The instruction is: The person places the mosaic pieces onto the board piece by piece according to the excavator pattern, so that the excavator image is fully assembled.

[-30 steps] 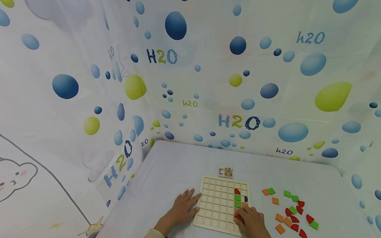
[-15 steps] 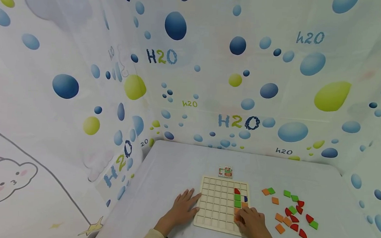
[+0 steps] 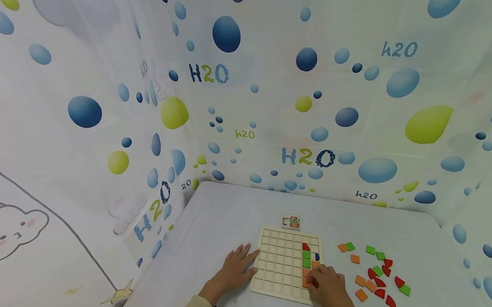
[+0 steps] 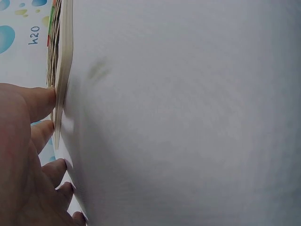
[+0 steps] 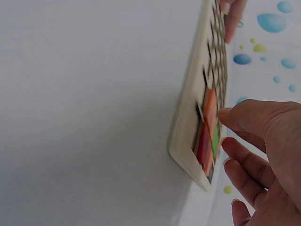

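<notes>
A pale wooden grid board (image 3: 277,264) lies on the white table. My left hand (image 3: 236,268) rests at its left edge, thumb and fingertips touching the rim, fingers spread. My right hand (image 3: 330,286) is over the board's near right part, its fingertips right at an orange tile (image 3: 305,282) seated in a cell. In the right wrist view the thumb and loosely bent fingers stand apart, with no tile between them. Up the same column sit green tiles (image 3: 306,259) and a red quarter-round piece (image 3: 305,247). A blue-and-white piece (image 3: 317,256) lies beside them. My right hand hides the cells under it.
Loose tiles lie right of the board: several orange squares (image 3: 361,295), green squares (image 3: 371,249) and red quarter-rounds (image 3: 391,302). A small patterned card (image 3: 291,222) lies beyond the board's far edge. A printed curtain (image 3: 264,104) rises behind the table.
My right hand has shifted slightly to the right, and more of the orange tile in the near part of the column now shows. The left hand and board have stayed put.
</notes>
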A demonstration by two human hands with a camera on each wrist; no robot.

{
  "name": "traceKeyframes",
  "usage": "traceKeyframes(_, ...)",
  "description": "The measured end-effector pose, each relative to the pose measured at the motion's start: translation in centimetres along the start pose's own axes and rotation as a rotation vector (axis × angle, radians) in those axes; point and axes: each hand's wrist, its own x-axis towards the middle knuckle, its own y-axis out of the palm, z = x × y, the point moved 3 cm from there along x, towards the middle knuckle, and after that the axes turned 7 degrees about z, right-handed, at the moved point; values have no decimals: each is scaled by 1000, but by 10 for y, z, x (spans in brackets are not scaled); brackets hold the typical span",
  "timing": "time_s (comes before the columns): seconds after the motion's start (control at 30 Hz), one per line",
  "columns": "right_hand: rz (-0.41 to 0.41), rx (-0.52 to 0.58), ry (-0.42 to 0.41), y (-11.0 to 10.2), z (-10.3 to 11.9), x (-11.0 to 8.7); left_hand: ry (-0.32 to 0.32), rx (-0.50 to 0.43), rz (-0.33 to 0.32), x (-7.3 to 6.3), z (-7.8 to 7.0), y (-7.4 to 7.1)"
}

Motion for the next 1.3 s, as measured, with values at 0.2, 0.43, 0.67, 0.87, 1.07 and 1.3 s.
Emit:
traceKeyframes(0.2,-39,37,79,-20,-22,8,8,-8,5,0,3,3)
traceKeyframes(0.43,-142,72,196,-42,-65,25,21,-19,-1,-1,4,4)
traceKeyframes(0.67,-118,15,277,-59,-96,33,34,-42,-6,-1,2,6)
traceKeyframes(0.87,-51,62,306,-63,-105,36,18,-28,9,2,4,6)
traceKeyframes(1.07,-52,97,283,-57,-115,39,18,-11,23,3,5,5)
traceKeyframes(1.3,-79,147,266,-60,-118,49,-2,-11,23,4,8,6)
